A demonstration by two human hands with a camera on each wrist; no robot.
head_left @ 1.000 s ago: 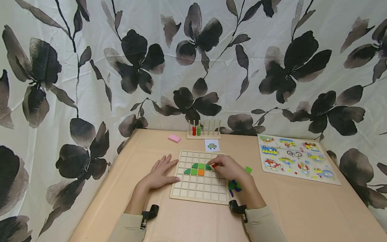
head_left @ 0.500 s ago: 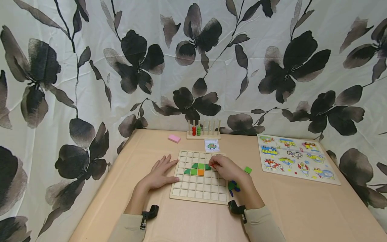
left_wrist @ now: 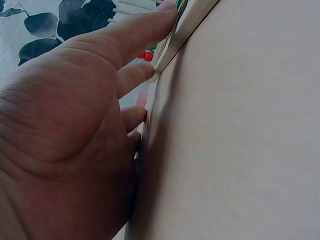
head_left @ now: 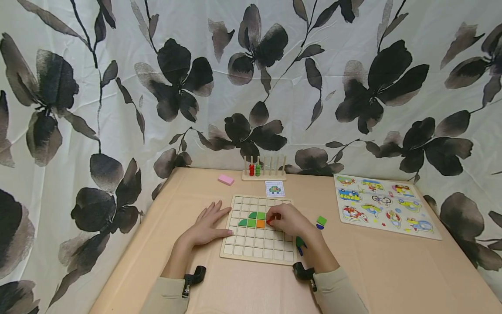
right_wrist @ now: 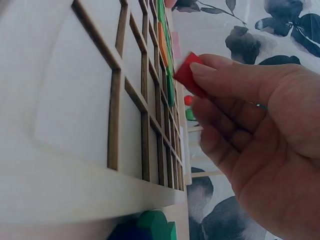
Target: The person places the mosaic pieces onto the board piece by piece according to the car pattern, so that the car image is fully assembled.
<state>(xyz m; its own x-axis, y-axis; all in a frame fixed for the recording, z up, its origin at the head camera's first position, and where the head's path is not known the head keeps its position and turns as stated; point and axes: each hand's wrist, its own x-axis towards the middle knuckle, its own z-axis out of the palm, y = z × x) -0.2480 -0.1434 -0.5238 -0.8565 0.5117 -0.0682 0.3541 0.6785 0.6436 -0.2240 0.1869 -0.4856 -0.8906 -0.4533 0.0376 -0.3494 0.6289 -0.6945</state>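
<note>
Between the thumb and fingers of my right hand [head_left: 292, 218] a small red tile [right_wrist: 189, 75] is pinched, its corner pointing at the wooden grid board [head_left: 249, 257]. In the head view it is held just right of an orange tile [head_left: 260, 223] lying in the grid. Several green tiles [head_left: 251, 223], some with a rounded side, fill cells beside and behind the orange one. My left hand [head_left: 205, 224] rests with spread fingers on the table, its thumb and index fingertips at the board's left edge, as the left wrist view also shows.
Loose green and blue pieces [head_left: 300, 243] lie by the board's right edge, partly behind my right forearm. Farther right are a green square [head_left: 321, 220] and a blue piece [head_left: 320, 226]. Behind stand a picture card [head_left: 275, 189], peg rack [head_left: 264, 177], pink block [head_left: 226, 179] and picture puzzle [head_left: 386, 207].
My right hand has shifted a little left and nearer to me with the red tile. A blue piece beside the loose green square has come into view. My left hand has stayed put.
</note>
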